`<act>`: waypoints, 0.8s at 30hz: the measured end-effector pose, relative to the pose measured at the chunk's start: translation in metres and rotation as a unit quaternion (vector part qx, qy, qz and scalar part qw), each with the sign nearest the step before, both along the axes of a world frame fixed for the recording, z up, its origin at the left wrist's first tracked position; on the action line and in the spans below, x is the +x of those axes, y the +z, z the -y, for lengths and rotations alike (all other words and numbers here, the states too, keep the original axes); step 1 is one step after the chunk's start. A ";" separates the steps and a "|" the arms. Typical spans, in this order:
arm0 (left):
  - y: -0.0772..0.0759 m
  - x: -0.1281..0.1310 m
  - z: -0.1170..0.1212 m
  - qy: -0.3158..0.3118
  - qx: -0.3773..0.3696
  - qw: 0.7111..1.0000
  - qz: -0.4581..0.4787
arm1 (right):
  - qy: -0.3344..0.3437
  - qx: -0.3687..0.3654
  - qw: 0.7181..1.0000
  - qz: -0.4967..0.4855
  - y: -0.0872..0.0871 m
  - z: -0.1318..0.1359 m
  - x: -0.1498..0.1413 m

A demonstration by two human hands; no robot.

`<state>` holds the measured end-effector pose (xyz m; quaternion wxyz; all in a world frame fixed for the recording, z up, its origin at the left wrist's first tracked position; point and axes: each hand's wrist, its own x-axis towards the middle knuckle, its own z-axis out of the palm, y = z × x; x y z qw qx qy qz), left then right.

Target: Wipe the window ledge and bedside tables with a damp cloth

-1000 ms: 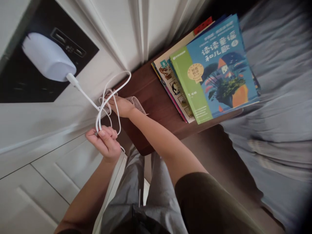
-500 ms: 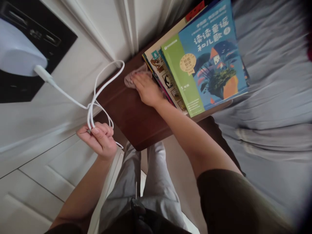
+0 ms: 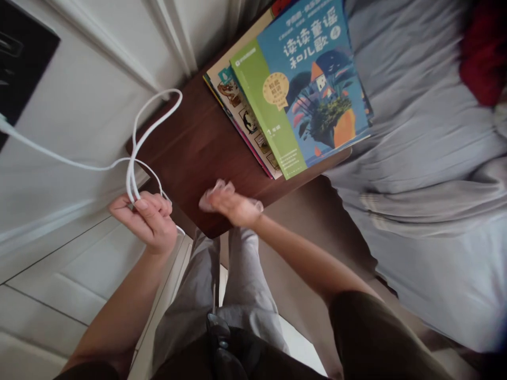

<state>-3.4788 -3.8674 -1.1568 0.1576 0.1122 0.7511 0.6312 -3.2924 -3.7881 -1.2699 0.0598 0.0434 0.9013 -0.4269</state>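
My left hand (image 3: 148, 219) is closed around a looped white charging cable (image 3: 135, 142), held up beside the left end of a dark brown wooden tabletop (image 3: 174, 153). My right hand (image 3: 235, 208), a little blurred, presses a crumpled pinkish cloth (image 3: 209, 199) onto the wood near its front edge. Part of the cloth shows past the fingertips and the rest is under the palm. Beyond my right hand lies a stack of books, topped by a blue and green picture-cover book (image 3: 301, 100).
At the upper left is a black socket panel (image 3: 24, 63) on a white wall, and the cable runs toward it. White drawer fronts (image 3: 51, 295) stand at lower left. A bed with grey bedding (image 3: 415, 132) borders the table on the right.
My right hand has drawn the cloth from beside the books toward the table's front edge. My left hand still grips the cable. The view has shifted right, so the plug is out of sight.
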 end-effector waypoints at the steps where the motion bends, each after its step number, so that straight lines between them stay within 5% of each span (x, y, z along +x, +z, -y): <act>1: -0.002 0.003 -0.003 -0.019 0.010 1.000 -0.008 | -0.056 0.024 0.998 0.011 -0.003 -0.025 -0.002; 3: -0.008 0.009 -0.009 -0.040 0.026 0.999 -0.002 | -0.142 0.063 0.987 0.028 -0.005 -0.058 0.000; 5: -0.017 0.014 -0.015 -0.036 0.030 0.998 0.047 | -0.199 0.086 0.975 0.044 -0.001 -0.059 0.014; 8: -0.035 0.017 -0.025 -0.018 0.040 0.988 0.149 | -0.244 0.098 0.962 0.069 0.008 -0.011 0.043; 11: -0.048 0.013 -0.036 -0.003 0.042 0.977 0.208 | -0.181 0.082 0.978 0.066 0.014 0.038 0.051; 14: -0.048 0.006 -0.042 -0.003 0.036 0.977 0.209 | -0.131 0.078 0.987 0.054 0.009 0.031 0.011; 18: -0.035 -0.001 -0.043 -0.032 0.038 0.980 0.194 | -0.193 0.102 0.975 0.048 -0.005 -0.031 -0.080; 20: -0.029 -0.004 -0.041 -0.036 0.037 0.980 0.194 | -0.225 0.109 0.967 0.051 -0.008 -0.042 -0.107; 24: -0.024 -0.007 -0.041 -0.008 0.047 0.978 0.203 | -0.118 0.071 0.990 0.023 0.000 0.011 -0.077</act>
